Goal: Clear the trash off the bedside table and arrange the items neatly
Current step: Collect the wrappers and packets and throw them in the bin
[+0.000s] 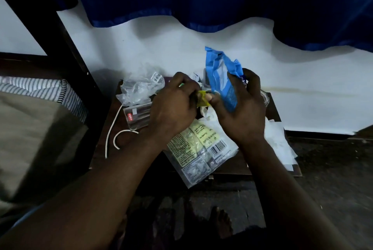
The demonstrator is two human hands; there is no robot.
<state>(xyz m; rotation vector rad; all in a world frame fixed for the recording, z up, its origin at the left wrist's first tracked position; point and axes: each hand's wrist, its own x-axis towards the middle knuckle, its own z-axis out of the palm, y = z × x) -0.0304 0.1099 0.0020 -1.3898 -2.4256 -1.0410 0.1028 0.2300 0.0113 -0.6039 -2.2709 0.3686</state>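
Fingers (252, 79) of our right hand (243, 114) curl round a blue wrapper (220, 76), holding it upright above the bedside table (240, 166), while our left hand (173, 108) pinches a yellow scrap (202, 99) just beside the right thumb. We judge the trash-gathering step is under way. Below the fingers lies a food packet (201, 144); left of them sit a clear bag (139, 90), a pen box (137, 116) and a white cable (115, 134). Next we would likely bundle scrap with wrapper, which calls for one hand freed for the packet.
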